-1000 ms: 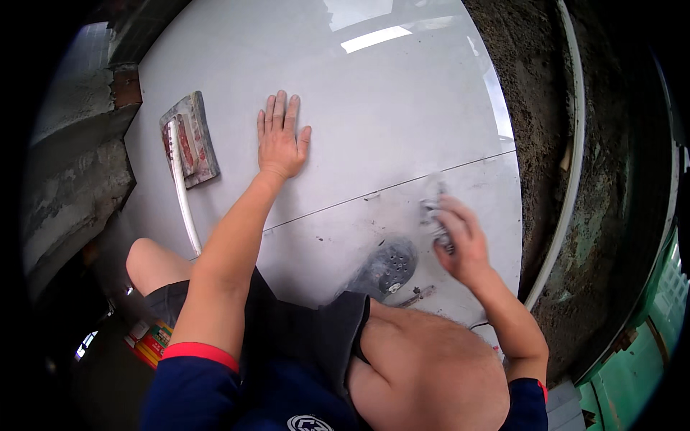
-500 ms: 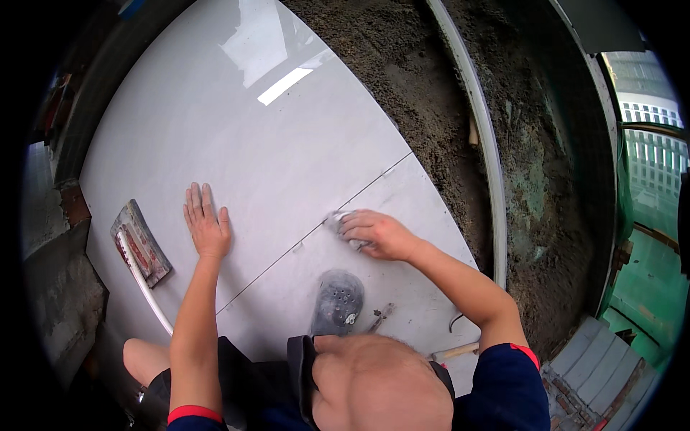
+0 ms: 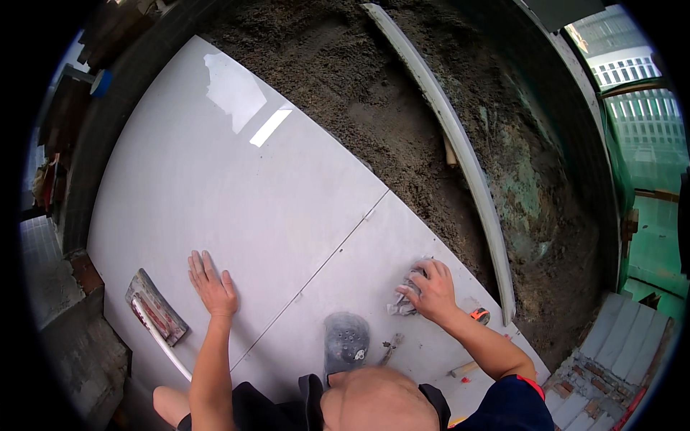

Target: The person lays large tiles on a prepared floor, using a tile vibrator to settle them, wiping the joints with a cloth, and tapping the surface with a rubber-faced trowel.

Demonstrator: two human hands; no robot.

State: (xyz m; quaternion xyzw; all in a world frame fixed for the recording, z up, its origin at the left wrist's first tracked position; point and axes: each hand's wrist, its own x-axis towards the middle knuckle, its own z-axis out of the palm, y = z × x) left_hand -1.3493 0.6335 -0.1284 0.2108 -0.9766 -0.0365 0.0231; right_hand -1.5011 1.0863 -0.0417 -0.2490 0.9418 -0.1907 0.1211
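My left hand [image 3: 212, 287] lies open and flat on the large pale glossy tile [image 3: 172, 179], right of a grimy flat trowel [image 3: 154, 305] with a long white pipe or handle lying across it. My right hand [image 3: 431, 291] is curled on a crumpled grey cloth [image 3: 400, 307] against the tile beside it, right of a thin seam [image 3: 329, 258] with small pieces in it. An orange and black tape measure [image 3: 481, 316] lies just past that hand. My dusty grey clog [image 3: 346, 337] rests on the tile between my arms, near a small thin tool [image 3: 390, 348].
A bed of dark rough mortar [image 3: 388, 122] borders the tile at upper right, crossed by a long straight bar [image 3: 463, 161]. A wooden-handled tool [image 3: 460, 371] lies near my right forearm. Grey concrete steps [image 3: 79, 345] stand at left, green sheeting [image 3: 647, 215] at far right.
My right hand and cloth have swept from the right over to the seam, then back rightward. My left hand stays flat. The view has shifted, showing more of the mortar bed and the tape measure.
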